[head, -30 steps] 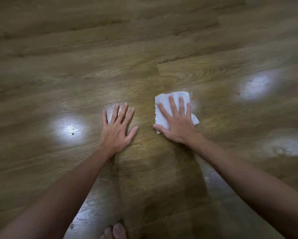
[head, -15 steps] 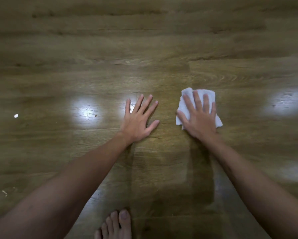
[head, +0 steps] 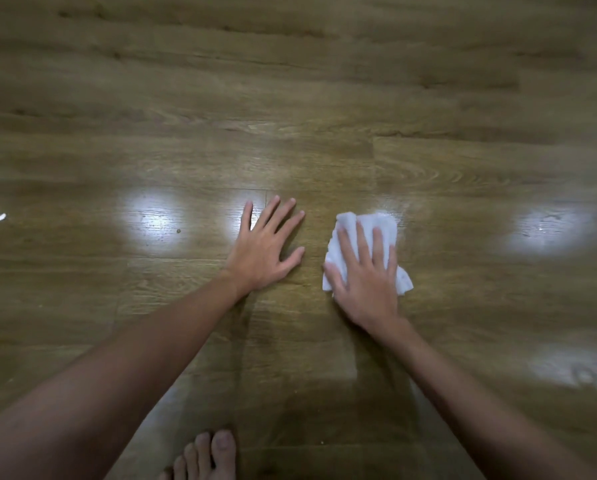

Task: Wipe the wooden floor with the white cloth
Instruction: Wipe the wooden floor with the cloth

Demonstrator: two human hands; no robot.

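Wiping is judged under way: the crumpled white cloth (head: 383,225), right of frame centre, is pressed flat by the straight-fingered right hand (head: 366,275), the left hand (head: 262,251) is spread on the brown wooden plank floor (head: 290,98), and a sliding stroke is called for next.

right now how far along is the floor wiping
Done, it seems: a duller, damp-looking band on the wooden floor runs from the cloth back toward the bare foot. In hand: the right hand presses the white cloth flat with straight fingers, while the left hand braces on bare boards. Left: a white scrap at far left and a dark speck still lie unwiped.
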